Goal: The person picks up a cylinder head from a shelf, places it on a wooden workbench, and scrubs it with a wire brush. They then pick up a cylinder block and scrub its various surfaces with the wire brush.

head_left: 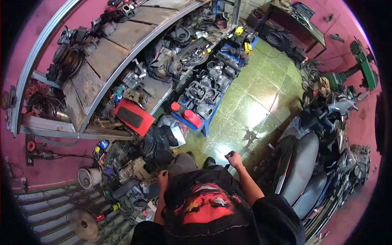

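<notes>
My left hand (163, 178) hangs low beside my leg, its fingers curled in. Close to it on the left lies a pale metal engine casing (135, 170), apart from the hand. My right hand (234, 160) is held out in front of my body over the tiled floor, thumb and fingers pressed together. Whatever either hand holds, if anything, is too small or hidden to make out. Ahead stands a low blue stand (207, 130) loaded with engine parts, with a red bottle (192, 118) on its near end.
A long metal-framed workbench (126, 55) with parts on a lower shelf runs along the left. A red panel (134, 116) and a black plastic bag (157, 141) lie near its end. Motorcycle seats (304, 163) crowd my right. A green machine (365, 67) stands by the far-right wall.
</notes>
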Demonstrator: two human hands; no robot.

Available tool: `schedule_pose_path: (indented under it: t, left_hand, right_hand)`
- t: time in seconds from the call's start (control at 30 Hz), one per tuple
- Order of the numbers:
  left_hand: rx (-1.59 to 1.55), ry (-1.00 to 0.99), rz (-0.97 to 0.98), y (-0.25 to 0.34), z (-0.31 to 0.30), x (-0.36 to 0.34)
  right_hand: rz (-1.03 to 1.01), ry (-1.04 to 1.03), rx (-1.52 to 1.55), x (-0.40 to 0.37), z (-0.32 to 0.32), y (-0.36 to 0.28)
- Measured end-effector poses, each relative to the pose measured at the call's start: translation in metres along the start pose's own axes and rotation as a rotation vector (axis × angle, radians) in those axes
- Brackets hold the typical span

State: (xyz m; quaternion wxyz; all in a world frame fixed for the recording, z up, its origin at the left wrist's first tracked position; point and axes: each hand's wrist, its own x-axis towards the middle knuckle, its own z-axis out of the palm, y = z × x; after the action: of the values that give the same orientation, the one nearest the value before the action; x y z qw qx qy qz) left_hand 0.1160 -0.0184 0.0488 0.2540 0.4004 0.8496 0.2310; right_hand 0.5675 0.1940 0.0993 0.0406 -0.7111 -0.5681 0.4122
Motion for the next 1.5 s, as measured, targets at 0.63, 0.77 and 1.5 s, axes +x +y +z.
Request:
schedule_pose_path:
  t: [0.63, 0.77, 1.5]
  left_hand:
    - [-0.117, -0.226, 0.539, 0.352, 0.005, 0.258]
    - [0.114, -0.234, 0.555, 0.396, 0.018, 0.288]
    - [0.653, -0.154, 0.642, 0.428, 0.139, 0.401]
  right_hand:
    - [-0.216, 0.14, -0.169, 0.15, -0.076, -0.217]
    - [-0.293, 0.203, -0.232, 0.201, -0.062, -0.242]
    - [-0.634, 0.288, -0.533, 0.322, -0.031, -0.284]
